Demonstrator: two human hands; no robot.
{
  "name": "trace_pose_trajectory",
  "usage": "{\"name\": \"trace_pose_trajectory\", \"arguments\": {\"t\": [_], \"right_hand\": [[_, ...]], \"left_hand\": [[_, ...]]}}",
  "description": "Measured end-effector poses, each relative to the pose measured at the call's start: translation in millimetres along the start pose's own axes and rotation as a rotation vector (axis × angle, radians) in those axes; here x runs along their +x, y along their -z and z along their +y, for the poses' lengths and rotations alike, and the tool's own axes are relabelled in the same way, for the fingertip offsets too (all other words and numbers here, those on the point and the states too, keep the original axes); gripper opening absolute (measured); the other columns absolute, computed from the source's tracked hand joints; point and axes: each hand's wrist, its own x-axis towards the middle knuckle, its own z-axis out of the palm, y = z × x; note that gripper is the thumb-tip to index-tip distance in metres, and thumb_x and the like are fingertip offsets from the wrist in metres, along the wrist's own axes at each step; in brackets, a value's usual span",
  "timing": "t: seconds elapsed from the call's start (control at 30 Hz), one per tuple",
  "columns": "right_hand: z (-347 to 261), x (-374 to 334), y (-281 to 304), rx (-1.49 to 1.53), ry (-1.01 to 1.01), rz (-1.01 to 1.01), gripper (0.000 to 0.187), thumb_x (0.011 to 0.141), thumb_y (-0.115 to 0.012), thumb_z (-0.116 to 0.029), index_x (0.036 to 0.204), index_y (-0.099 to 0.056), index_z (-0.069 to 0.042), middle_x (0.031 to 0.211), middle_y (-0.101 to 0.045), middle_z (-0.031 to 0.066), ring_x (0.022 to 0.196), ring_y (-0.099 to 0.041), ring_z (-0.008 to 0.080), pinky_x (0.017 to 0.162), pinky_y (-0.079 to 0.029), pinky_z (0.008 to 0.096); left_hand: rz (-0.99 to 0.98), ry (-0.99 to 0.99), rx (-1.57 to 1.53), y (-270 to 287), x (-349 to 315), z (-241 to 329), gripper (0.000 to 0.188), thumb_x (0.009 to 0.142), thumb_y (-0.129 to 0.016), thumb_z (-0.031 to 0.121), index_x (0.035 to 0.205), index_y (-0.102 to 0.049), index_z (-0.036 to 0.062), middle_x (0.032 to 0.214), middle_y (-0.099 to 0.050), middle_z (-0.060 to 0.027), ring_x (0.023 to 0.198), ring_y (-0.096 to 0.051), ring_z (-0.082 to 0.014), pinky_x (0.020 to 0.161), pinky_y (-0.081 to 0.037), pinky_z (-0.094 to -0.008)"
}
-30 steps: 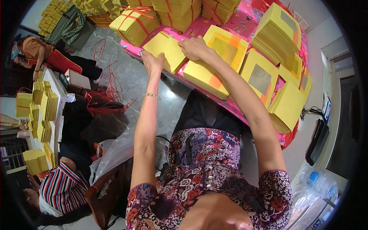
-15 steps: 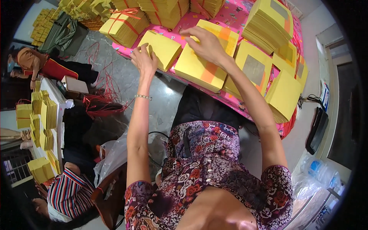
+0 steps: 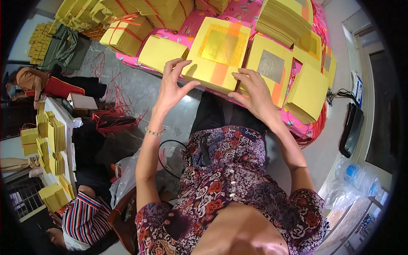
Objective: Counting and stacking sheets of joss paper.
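A thick stack of yellow paper (image 3: pixel 202 61) lies at the table's near edge, its top sheet bearing a gold square and an orange band. My left hand (image 3: pixel 172 87) is at the stack's near left corner, fingers apart and thumb stretched out. At the near right corner is my right hand (image 3: pixel 256 93), its fingers spread and slightly bent, the tips close to the stack's edge; whether they touch it I cannot tell. To the left lies a plain yellow paper stack (image 3: pixel 161 52). On the right is a yellow stack with a silver square (image 3: pixel 270 67).
Tied yellow bundles (image 3: pixel 126 34) stand farther back on the pink patterned table cover (image 3: pixel 187 32). More stacks (image 3: pixel 309 91) and red cords fill the right side. At left, a person in stripes (image 3: pixel 87 216) and another standing person (image 3: pixel 38 80) are by a white table (image 3: pixel 68 127).
Both hands have drawn back toward me. My right hand has left the top of the stack and come down to its near right corner; my left has left the plain stack.
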Motion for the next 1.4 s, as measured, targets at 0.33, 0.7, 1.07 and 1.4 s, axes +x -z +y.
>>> {"name": "trace_pose_trajectory", "arguments": {"t": [0.33, 0.7, 1.07, 1.4], "right_hand": [[-3, -8, -23, 0.043, -0.063, 0.079, 0.039, 0.078, -0.074, -0.019, 0.111, -0.062, -0.002, 0.114, -0.060, 0.0143, 0.102, -0.059, 0.0334, 0.087, -0.049, 0.0430], [-1, 7, -18, -0.056, 0.016, 0.143, 0.015, 0.078, -0.072, -0.018, 0.084, -0.070, -0.005, 0.092, -0.066, 0.0085, 0.090, -0.062, 0.0264, 0.076, -0.050, 0.0385], [-2, 12, -10, -0.076, 0.077, 0.088, 0.026, 0.071, -0.077, -0.021, 0.089, -0.066, -0.005, 0.091, -0.063, 0.0082, 0.093, -0.060, 0.0272, 0.079, -0.050, 0.0391], [1, 19, -1, 0.015, 0.003, -0.062, 0.026, 0.077, -0.075, -0.026, 0.086, -0.066, -0.003, 0.087, -0.061, 0.0090, 0.088, -0.058, 0.0275, 0.077, -0.050, 0.0388]], "left_hand": [[-0.045, 0.052, -0.014, -12, -2, -7, 0.050, 0.076, -0.077, 0.017, 0.121, -0.058, 0.0067, 0.125, -0.050, -0.0177, 0.115, -0.053, -0.0342, 0.092, -0.047, -0.0386], [-0.007, -0.215, 0.156, -13, 1, 3, 0.037, 0.070, -0.080, 0.013, 0.105, -0.068, 0.0079, 0.116, -0.059, -0.0105, 0.110, -0.054, -0.0310, 0.094, -0.046, -0.0399], [-0.031, -0.227, 0.086, -16, 8, 0, 0.017, 0.071, -0.077, 0.008, 0.088, -0.072, 0.0095, 0.094, -0.066, -0.0037, 0.092, -0.060, -0.0237, 0.078, -0.051, -0.0342], [-0.071, -0.174, 0.071, -13, 11, 0, 0.014, 0.074, -0.077, 0.013, 0.087, -0.074, 0.0105, 0.093, -0.067, -0.0039, 0.090, -0.060, -0.0231, 0.076, -0.051, -0.0337]]}}
